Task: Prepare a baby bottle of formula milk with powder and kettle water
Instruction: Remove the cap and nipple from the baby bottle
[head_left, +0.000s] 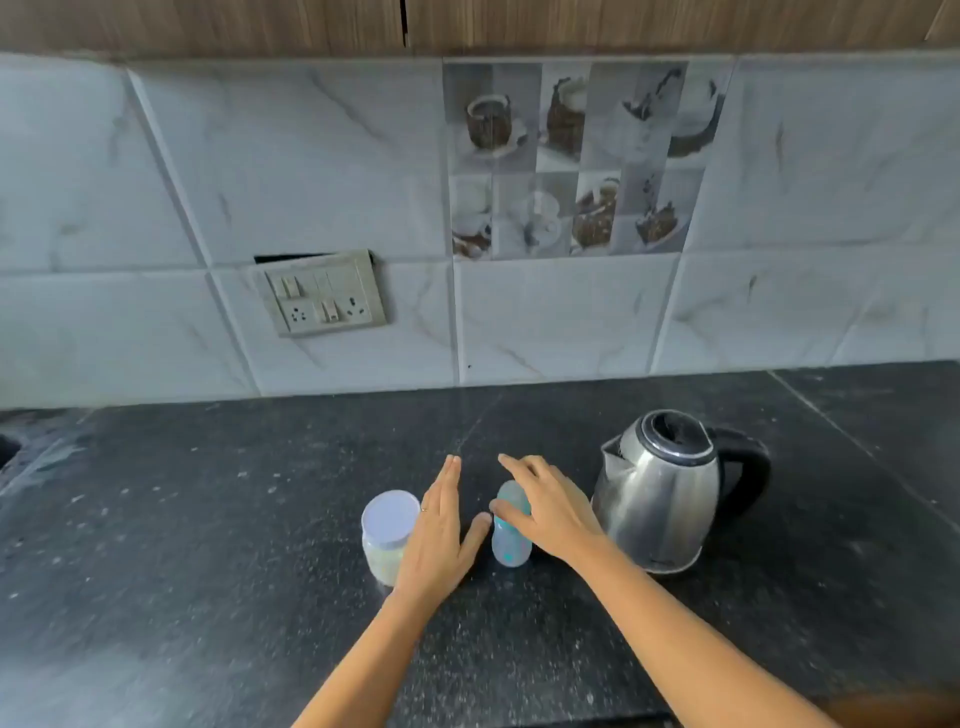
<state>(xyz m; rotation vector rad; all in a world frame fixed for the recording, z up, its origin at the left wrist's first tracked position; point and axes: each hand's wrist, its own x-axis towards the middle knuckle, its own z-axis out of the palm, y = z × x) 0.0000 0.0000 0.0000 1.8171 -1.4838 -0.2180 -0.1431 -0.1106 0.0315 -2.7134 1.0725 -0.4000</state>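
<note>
A small clear baby bottle (511, 545) with a domed cap and teal dots stands upright on the black counter. My right hand (545, 506) hovers over its top with fingers spread, the thumb close to or touching the cap. My left hand (441, 535) is flat and open just left of the bottle, its thumb near the bottle's side. Partly behind my left hand stands a jar of pale powder (387, 535) with a white lid. A steel kettle (662, 493) with a black handle stands to the right, its spout facing left.
The dark speckled counter (234, 545) runs to a tiled wall. A switch and socket plate (324, 293) hangs on the wall at the left. A sink edge (8, 447) shows at the far left.
</note>
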